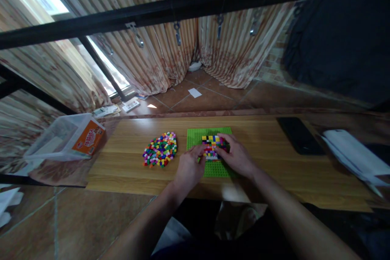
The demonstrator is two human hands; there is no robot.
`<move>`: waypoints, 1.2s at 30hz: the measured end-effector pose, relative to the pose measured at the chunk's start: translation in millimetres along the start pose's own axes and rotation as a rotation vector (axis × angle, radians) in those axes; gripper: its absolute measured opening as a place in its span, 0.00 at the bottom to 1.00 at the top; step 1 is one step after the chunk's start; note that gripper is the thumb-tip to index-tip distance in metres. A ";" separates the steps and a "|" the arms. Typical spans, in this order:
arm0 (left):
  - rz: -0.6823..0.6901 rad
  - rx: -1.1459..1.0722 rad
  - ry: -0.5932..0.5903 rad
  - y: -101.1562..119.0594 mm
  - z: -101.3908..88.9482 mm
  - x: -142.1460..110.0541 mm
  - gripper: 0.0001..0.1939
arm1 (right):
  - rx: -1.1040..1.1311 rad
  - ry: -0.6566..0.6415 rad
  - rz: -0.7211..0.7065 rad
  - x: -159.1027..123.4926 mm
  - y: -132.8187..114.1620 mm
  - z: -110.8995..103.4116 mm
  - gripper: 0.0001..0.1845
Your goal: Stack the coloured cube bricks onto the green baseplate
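A green studded baseplate (192,132) lies on the wooden board in front of me. Rows of small multicoloured building bricks (210,139) are fixed on it, forming a block. My left hand (191,163) is at the block's left edge, fingers pressed together against the bricks; whatever is between the fingertips is too small to make out. From the right, my right hand (239,156) grips the block's right side, index finger at its far edge and thumb on top. That hand hides some bricks there. Left of the baseplate is a loose pile of small bricks (161,149).
A wooden board (128,170) carries these things. Toward its right end lie a black phone (300,135) and white papers (356,150). A clear plastic tub (61,134) with an orange label stands at the left. A dark metal bar (170,6) crosses above, before striped curtains (161,57).
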State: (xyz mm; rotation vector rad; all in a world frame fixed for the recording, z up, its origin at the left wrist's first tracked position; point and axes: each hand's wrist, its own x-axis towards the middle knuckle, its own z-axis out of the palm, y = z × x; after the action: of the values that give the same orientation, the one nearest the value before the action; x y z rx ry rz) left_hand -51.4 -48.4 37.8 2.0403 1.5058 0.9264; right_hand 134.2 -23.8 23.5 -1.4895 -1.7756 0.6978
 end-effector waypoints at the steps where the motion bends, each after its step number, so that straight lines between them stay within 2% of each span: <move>1: 0.004 0.027 -0.016 0.3 -0.2 0.9 0.17 | -0.003 -0.002 0.000 0.2 0.0 0.0 0.24; 8: -0.006 0.144 -0.089 5.1 -2.2 8.5 0.17 | -0.004 0.000 -0.008 1.6 -0.1 -0.2 0.23; 13: -0.004 0.143 -0.092 9.2 -1.3 10.2 0.18 | 0.032 0.012 -0.012 0.5 0.3 2.3 0.24; 24: -0.011 0.122 -0.079 5.8 3.6 9.1 0.17 | 0.016 0.111 0.087 -9.9 -9.2 23.4 0.36; 36: -0.045 0.117 -0.111 8.9 2.9 9.9 0.20 | 0.053 0.130 0.111 -11.8 -7.3 27.8 0.36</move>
State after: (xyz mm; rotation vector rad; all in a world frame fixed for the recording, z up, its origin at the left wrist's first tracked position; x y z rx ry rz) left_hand -41.6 -41.7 44.5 2.0929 1.5717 0.7116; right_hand 108.8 -35.8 10.3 -1.5711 -1.5753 0.6814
